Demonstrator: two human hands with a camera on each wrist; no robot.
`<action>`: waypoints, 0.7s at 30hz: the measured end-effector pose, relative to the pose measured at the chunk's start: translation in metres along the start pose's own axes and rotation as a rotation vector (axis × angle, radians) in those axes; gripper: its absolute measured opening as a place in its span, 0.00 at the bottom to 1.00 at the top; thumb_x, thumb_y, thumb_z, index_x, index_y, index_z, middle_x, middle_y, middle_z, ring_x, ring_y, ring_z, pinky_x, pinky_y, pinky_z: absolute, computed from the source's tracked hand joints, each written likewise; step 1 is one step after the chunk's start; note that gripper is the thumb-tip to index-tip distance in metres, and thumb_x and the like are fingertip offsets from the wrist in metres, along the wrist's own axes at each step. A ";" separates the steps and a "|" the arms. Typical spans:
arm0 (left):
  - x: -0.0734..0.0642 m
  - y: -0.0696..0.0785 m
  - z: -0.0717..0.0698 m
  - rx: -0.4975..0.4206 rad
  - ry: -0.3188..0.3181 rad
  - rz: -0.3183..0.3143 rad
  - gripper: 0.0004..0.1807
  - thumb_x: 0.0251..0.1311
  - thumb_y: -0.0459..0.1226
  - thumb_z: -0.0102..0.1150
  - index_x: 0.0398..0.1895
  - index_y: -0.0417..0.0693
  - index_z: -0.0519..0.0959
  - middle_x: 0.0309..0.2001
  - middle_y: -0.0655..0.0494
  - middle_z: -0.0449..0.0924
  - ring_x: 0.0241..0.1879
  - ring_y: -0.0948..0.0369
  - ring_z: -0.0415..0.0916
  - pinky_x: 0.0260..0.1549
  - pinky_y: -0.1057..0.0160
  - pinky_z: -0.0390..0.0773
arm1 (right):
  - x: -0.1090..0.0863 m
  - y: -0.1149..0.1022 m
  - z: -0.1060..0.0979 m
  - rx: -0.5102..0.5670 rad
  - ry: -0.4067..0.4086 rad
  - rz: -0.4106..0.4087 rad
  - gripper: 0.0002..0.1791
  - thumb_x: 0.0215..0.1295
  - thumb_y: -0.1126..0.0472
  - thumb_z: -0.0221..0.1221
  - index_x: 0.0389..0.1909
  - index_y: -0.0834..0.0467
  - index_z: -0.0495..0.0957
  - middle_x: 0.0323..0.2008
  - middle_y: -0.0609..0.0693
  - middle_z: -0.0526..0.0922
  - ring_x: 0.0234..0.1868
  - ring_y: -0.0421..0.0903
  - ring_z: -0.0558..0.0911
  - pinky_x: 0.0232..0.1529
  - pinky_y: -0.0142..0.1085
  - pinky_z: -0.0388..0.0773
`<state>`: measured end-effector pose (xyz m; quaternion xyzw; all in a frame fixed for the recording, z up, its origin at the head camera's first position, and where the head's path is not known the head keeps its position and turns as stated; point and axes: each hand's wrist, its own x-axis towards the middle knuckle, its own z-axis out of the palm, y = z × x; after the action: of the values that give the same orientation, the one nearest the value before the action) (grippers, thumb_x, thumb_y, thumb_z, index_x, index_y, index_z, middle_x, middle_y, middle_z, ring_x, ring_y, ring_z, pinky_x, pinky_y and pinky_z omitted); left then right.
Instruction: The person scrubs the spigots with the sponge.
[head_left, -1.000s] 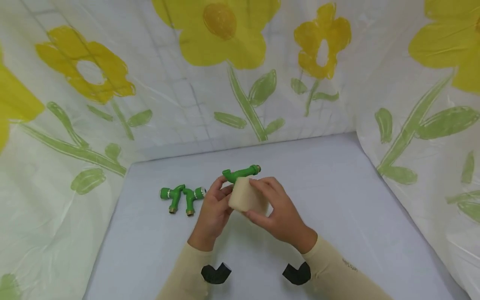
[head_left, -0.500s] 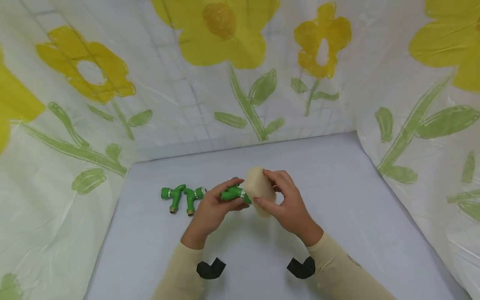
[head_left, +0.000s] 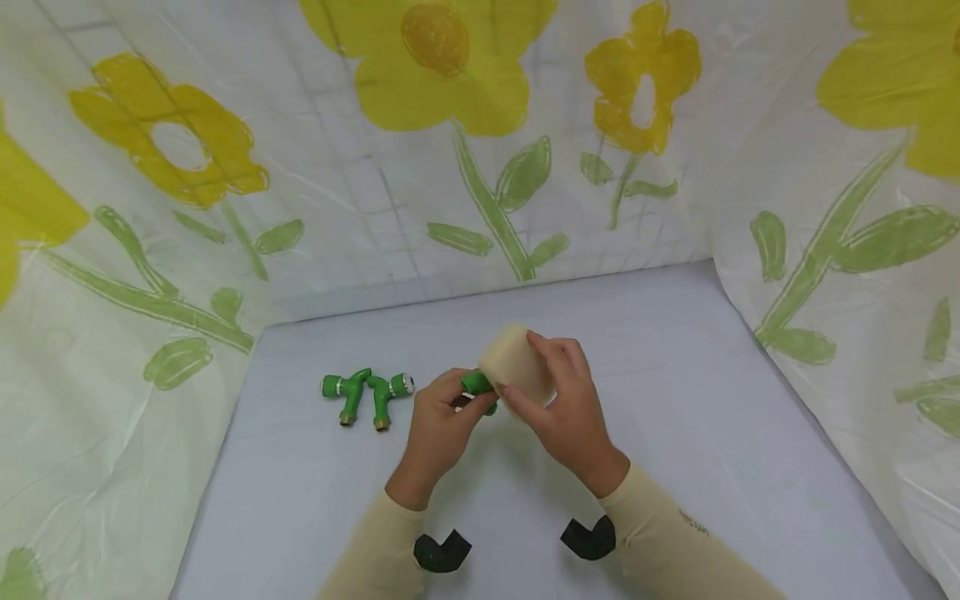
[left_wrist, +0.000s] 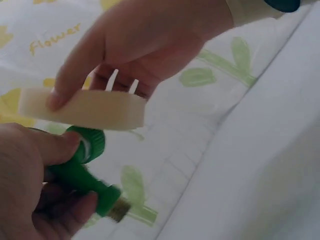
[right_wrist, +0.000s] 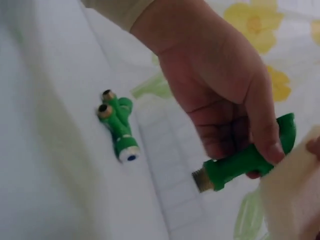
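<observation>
My left hand [head_left: 438,425] grips a green tap [left_wrist: 80,175] with a threaded brass end, thumb and fingers wrapped about its body. A cream sponge block [head_left: 517,362] is pinched between the thumb and fingers of my right hand [head_left: 573,425]. In the head view the sponge covers much of the held tap. From the left wrist, the sponge lies against or just over the tap's green cap; contact is hard to tell. The right wrist view shows the tap's brass end pointing away from the sponge.
Two more green taps, a left one [head_left: 349,396] and a right one [head_left: 384,402], lie close together on the white table [head_left: 675,400], left of my hands. Flower-printed white sheeting [head_left: 337,208] encloses the back and sides. A black curved piece sits by each forearm.
The left hand has turned the tap, so its brass end no longer shows from above. The sponge has shifted slightly up and right with the right hand. The two table taps stay put.
</observation>
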<state>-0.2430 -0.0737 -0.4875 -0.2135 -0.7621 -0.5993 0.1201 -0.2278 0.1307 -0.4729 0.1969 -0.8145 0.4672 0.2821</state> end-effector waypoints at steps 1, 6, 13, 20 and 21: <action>0.000 0.000 0.002 -0.011 0.028 0.014 0.06 0.71 0.32 0.74 0.48 0.44 0.91 0.46 0.55 0.88 0.40 0.56 0.87 0.37 0.60 0.89 | 0.000 0.001 0.001 -0.031 0.009 0.002 0.39 0.64 0.60 0.78 0.73 0.67 0.75 0.56 0.62 0.74 0.56 0.57 0.76 0.47 0.57 0.83; 0.001 0.003 0.004 -0.193 0.161 -0.128 0.09 0.72 0.38 0.74 0.49 0.42 0.89 0.43 0.49 0.89 0.36 0.52 0.87 0.35 0.58 0.90 | -0.011 0.012 0.007 -0.140 0.015 0.028 0.38 0.62 0.60 0.79 0.70 0.70 0.75 0.53 0.63 0.76 0.52 0.59 0.77 0.44 0.54 0.84; -0.001 0.008 0.009 -0.233 0.114 -0.239 0.09 0.72 0.35 0.73 0.50 0.39 0.88 0.44 0.48 0.88 0.40 0.51 0.87 0.41 0.55 0.90 | -0.002 0.007 0.002 -0.019 0.025 -0.120 0.40 0.60 0.65 0.78 0.72 0.66 0.74 0.57 0.62 0.76 0.57 0.59 0.76 0.48 0.57 0.83; 0.000 0.014 0.001 -0.262 0.150 -0.251 0.12 0.70 0.39 0.76 0.47 0.39 0.88 0.41 0.46 0.87 0.37 0.51 0.86 0.39 0.57 0.89 | 0.002 0.015 0.001 -0.089 -0.001 -0.148 0.36 0.59 0.67 0.76 0.69 0.66 0.75 0.57 0.62 0.76 0.58 0.60 0.74 0.48 0.56 0.82; 0.000 0.014 0.000 -0.275 0.148 -0.252 0.12 0.70 0.39 0.76 0.47 0.39 0.88 0.41 0.45 0.87 0.37 0.51 0.85 0.38 0.57 0.89 | 0.000 0.017 0.002 -0.098 -0.001 -0.137 0.36 0.59 0.67 0.76 0.68 0.67 0.75 0.56 0.62 0.76 0.58 0.60 0.75 0.48 0.56 0.82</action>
<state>-0.2363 -0.0710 -0.4751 -0.0862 -0.6831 -0.7219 0.0696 -0.2380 0.1374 -0.4843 0.2382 -0.8212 0.4064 0.3221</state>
